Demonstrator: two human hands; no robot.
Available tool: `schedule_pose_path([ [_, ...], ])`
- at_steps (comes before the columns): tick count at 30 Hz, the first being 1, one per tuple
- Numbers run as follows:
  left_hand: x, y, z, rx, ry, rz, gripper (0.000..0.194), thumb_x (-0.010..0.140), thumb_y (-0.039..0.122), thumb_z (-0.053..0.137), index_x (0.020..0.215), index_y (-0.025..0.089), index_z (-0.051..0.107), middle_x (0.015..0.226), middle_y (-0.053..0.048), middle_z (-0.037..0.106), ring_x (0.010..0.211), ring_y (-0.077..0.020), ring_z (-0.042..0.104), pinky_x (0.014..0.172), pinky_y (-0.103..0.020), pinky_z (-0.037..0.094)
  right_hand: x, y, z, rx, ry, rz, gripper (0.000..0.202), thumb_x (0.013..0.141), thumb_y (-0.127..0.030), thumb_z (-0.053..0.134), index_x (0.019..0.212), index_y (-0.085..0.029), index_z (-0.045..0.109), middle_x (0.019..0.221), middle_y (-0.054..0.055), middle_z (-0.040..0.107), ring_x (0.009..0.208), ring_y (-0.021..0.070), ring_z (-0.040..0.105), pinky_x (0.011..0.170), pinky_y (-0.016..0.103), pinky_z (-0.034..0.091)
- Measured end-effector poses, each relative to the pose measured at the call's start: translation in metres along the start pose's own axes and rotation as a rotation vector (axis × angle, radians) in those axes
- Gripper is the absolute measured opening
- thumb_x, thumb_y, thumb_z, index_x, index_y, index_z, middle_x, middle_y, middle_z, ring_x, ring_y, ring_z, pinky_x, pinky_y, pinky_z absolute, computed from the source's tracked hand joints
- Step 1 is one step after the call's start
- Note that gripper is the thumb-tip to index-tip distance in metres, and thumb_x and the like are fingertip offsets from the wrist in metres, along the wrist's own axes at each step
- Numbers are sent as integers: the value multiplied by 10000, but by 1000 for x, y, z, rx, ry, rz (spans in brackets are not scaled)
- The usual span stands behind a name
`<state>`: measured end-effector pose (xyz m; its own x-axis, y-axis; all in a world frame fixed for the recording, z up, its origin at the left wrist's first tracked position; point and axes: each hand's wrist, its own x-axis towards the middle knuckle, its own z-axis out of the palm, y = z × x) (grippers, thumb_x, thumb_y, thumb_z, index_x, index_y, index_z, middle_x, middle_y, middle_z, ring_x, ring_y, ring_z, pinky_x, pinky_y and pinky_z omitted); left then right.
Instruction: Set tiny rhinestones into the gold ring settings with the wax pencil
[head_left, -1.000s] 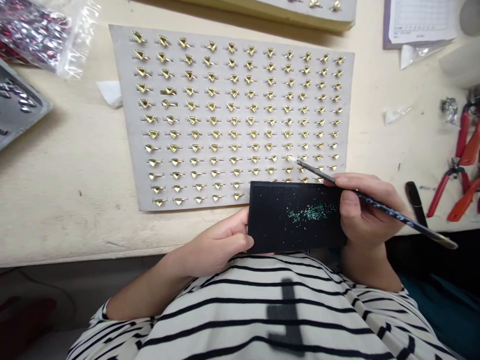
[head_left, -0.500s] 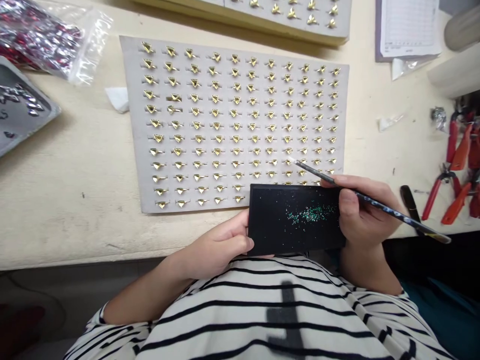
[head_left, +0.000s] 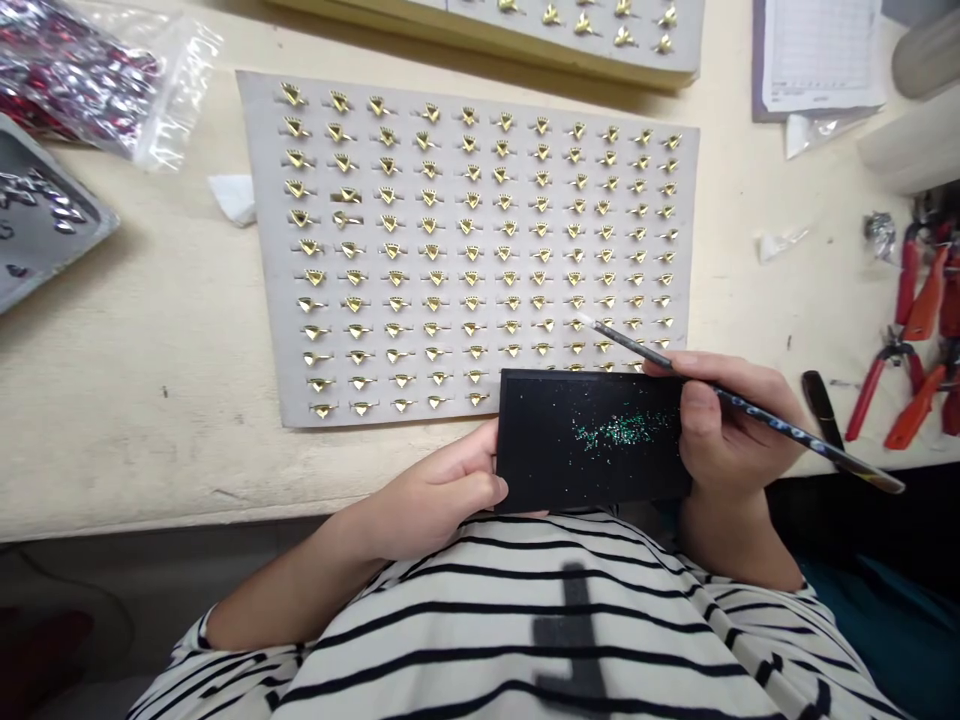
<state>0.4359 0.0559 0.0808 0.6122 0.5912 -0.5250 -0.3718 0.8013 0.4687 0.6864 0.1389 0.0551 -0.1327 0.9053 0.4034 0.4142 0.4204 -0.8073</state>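
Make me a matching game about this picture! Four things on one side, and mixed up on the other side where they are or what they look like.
Things:
1. tray
2. stick
3. rings
4. pliers

Places and looks:
A. gold, in rows on the grey pad
B. in the right hand, pale tip over the pad
C. red handles, at the right side of the table
D. black, with sparkly bits on it, in the left hand

Right pairs: 1-D, 2-B, 3-A, 4-C
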Motion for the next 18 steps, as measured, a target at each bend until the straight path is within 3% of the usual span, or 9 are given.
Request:
schedule_pose_path([
  [4,1,-1,0,9,-13,-10,529,862,36,463,1322,273,569,1236,-11,710,1075,-213,684,988,-377,498,0,1,0,7,-10,-15,305,785,-119,636,1044,-265,704,917,-16,748,796,150,730,689,312,628],
  [10,0,0,1,-66,0,-55,534,881,47,435,1329,309,559,1231,2,699,1057,-193,676,907,-327,537,7,9,1,105,247,-202,213,848,-220,559,1000,-243,707,752,-49,674,647,93,677,533,272,546],
  [13,0,-1,1,-34,50,-34,500,886,69,467,1314,304,575,1275,1,676,1196,-207,611,1013,-324,490,12,14,-4,195,329,-350,239,884,-274,474,973,-257,695,607,-76,560,489,47,563,444,245,456],
  [15,0,-2,1,-18,61,0,503,883,79,490,1327,301,570,1319,0,657,1274,-216,563,1093,-326,436,13,13,-9,237,258,-367,223,878,-280,446,908,-240,663,512,-89,486,408,43,491,394,237,373],
  [18,1,-3,2,-53,65,-15,512,895,84,484,1341,323,562,1320,3,657,1288,-229,559,1049,-322,486,10,5,-17,259,132,-300,147,843,-286,453,751,-218,546,437,-105,418,339,45,439,370,245,302],
])
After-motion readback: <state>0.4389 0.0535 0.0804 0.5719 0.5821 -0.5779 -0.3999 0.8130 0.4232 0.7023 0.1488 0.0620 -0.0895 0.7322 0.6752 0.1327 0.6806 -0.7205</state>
